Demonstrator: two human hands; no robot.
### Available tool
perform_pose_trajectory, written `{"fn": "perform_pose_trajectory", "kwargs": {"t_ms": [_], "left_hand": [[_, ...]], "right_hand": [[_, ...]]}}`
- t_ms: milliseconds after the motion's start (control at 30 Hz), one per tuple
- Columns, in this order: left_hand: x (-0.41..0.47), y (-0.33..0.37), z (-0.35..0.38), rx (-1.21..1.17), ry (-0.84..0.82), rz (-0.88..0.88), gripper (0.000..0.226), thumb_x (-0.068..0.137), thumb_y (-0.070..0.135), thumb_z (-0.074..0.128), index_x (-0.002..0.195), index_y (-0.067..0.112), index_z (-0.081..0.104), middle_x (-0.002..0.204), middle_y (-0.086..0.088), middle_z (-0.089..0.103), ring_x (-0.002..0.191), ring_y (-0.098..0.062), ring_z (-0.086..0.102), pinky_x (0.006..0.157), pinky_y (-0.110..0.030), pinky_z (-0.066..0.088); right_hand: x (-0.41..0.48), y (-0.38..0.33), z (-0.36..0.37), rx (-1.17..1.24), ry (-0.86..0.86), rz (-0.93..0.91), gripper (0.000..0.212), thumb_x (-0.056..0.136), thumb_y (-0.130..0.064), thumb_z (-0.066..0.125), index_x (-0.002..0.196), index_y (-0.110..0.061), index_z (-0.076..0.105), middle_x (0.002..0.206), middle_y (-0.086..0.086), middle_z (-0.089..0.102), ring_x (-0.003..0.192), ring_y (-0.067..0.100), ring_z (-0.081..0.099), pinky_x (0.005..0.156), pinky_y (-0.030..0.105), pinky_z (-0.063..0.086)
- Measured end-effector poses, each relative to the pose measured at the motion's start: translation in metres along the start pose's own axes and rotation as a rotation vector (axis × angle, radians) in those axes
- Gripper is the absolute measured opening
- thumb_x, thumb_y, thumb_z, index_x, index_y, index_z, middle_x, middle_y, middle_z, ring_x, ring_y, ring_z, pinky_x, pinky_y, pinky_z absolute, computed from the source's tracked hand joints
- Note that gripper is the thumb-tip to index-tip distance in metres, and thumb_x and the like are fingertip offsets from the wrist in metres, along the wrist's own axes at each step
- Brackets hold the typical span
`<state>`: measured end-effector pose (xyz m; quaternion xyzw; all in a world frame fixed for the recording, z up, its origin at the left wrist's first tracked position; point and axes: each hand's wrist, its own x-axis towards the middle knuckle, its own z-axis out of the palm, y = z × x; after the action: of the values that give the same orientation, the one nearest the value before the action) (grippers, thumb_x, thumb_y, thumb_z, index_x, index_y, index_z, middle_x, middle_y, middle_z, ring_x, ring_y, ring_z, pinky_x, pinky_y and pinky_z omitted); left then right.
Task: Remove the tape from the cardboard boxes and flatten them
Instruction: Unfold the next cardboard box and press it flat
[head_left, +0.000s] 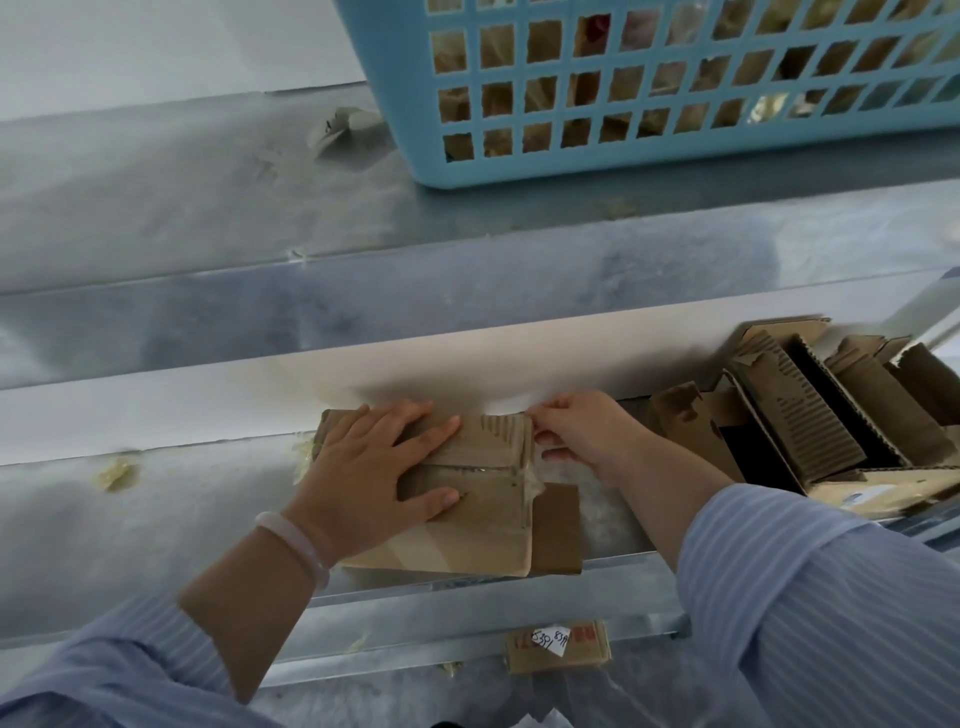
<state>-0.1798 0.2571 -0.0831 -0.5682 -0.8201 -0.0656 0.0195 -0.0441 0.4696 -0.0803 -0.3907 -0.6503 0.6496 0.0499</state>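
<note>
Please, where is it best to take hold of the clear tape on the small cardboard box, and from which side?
Pinch the clear tape at its loose, crumpled end at the right edge of the cardboard box, coming from the right. The rest lies flat along the seam and offers no edge. The right hand pinches there; the left hand presses the box down.
</note>
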Motion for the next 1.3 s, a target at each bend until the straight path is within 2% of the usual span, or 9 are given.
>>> {"fn": "perform_pose_trajectory", "kwargs": {"t_ms": [200, 433, 533, 667, 733, 867, 1000, 1200, 1300], "left_hand": [[0.002, 0.001, 0.0, -0.014, 0.002, -0.036, 0.075, 0.079, 0.083, 0.02, 0.145, 0.048, 0.03, 0.146, 0.01, 0.038, 0.134, -0.016, 0.034, 0.115, -0.04, 0.019], [0.003, 0.001, -0.001, -0.029, -0.02, -0.064, 0.075, 0.076, 0.083, 0.02, 0.144, 0.053, 0.024, 0.147, 0.015, 0.033, 0.134, -0.013, 0.029, 0.117, -0.038, 0.016], [0.003, 0.001, -0.001, -0.033, -0.038, -0.071, 0.075, 0.075, 0.084, 0.019, 0.144, 0.055, 0.021, 0.148, 0.016, 0.03, 0.135, -0.013, 0.027, 0.117, -0.038, 0.015], [0.003, 0.0, -0.001, -0.029, -0.039, -0.055, 0.076, 0.075, 0.084, 0.02, 0.145, 0.054, 0.023, 0.147, 0.016, 0.03, 0.133, -0.012, 0.028, 0.117, -0.039, 0.016], [0.003, 0.0, -0.001, -0.043, -0.03, -0.047, 0.076, 0.076, 0.085, 0.02, 0.144, 0.052, 0.026, 0.146, 0.015, 0.033, 0.132, -0.012, 0.029, 0.116, -0.039, 0.017], [0.003, 0.0, 0.0, -0.042, -0.001, -0.026, 0.078, 0.078, 0.086, 0.016, 0.144, 0.047, 0.033, 0.144, 0.013, 0.038, 0.13, -0.014, 0.034, 0.113, -0.039, 0.021], [0.003, 0.0, 0.0, -0.037, -0.027, -0.033, 0.078, 0.078, 0.085, 0.016, 0.145, 0.048, 0.029, 0.146, 0.013, 0.034, 0.132, -0.013, 0.031, 0.114, -0.038, 0.019], [0.001, 0.003, -0.003, -0.027, -0.04, -0.057, 0.078, 0.076, 0.086, 0.016, 0.145, 0.051, 0.027, 0.147, 0.014, 0.032, 0.133, -0.013, 0.029, 0.114, -0.037, 0.015], [0.001, 0.003, -0.004, -0.036, -0.047, -0.068, 0.079, 0.074, 0.088, 0.014, 0.144, 0.053, 0.026, 0.149, 0.014, 0.031, 0.134, -0.013, 0.028, 0.115, -0.036, 0.013]], "right_hand": [[-0.007, -0.014, -0.002, -0.335, 0.114, -0.214, 0.016, 0.097, -0.028, 0.056, 0.087, -0.019, 0.065, 0.088, -0.002, 0.07, 0.088, 0.016, 0.066, 0.086, 0.042, 0.056], [-0.044, -0.009, -0.002, -0.415, 0.173, -0.369, 0.016, 0.097, -0.027, 0.056, 0.082, -0.025, 0.063, 0.083, -0.009, 0.068, 0.08, 0.006, 0.063, 0.07, 0.02, 0.049], [-0.052, -0.005, -0.002, -0.247, 0.168, -0.341, 0.017, 0.097, -0.02, 0.056, 0.082, -0.02, 0.064, 0.078, -0.005, 0.069, 0.074, 0.006, 0.068, 0.069, 0.019, 0.053], [-0.051, 0.002, -0.007, 0.37, 0.058, 0.004, 0.014, 0.097, -0.012, 0.057, 0.091, -0.001, 0.064, 0.078, 0.01, 0.065, 0.072, 0.022, 0.066, 0.064, 0.032, 0.059], [-0.049, 0.007, -0.007, 0.483, 0.073, 0.102, 0.011, 0.094, -0.006, 0.06, 0.099, 0.003, 0.064, 0.082, 0.014, 0.066, 0.077, 0.023, 0.066, 0.067, 0.034, 0.061], [-0.052, 0.021, 0.004, 0.202, 0.106, 0.015, 0.012, 0.092, -0.017, 0.065, 0.099, -0.01, 0.072, 0.092, 0.005, 0.075, 0.089, 0.018, 0.071, 0.086, 0.037, 0.058], [-0.062, 0.028, 0.011, -0.228, 0.137, -0.137, 0.024, 0.078, -0.046, 0.076, 0.096, -0.031, 0.07, 0.087, -0.016, 0.072, 0.081, -0.002, 0.065, 0.076, 0.019, 0.054], [-0.072, 0.019, 0.014, -0.495, 0.269, -0.252, 0.018, 0.087, -0.045, 0.067, 0.092, -0.027, 0.065, 0.084, -0.013, 0.065, 0.078, 0.002, 0.059, 0.067, 0.017, 0.048], [-0.072, 0.014, 0.013, -0.628, 0.282, -0.307, 0.023, 0.091, -0.043, 0.063, 0.089, -0.02, 0.068, 0.079, -0.007, 0.065, 0.076, 0.007, 0.059, 0.07, 0.027, 0.052]]}}
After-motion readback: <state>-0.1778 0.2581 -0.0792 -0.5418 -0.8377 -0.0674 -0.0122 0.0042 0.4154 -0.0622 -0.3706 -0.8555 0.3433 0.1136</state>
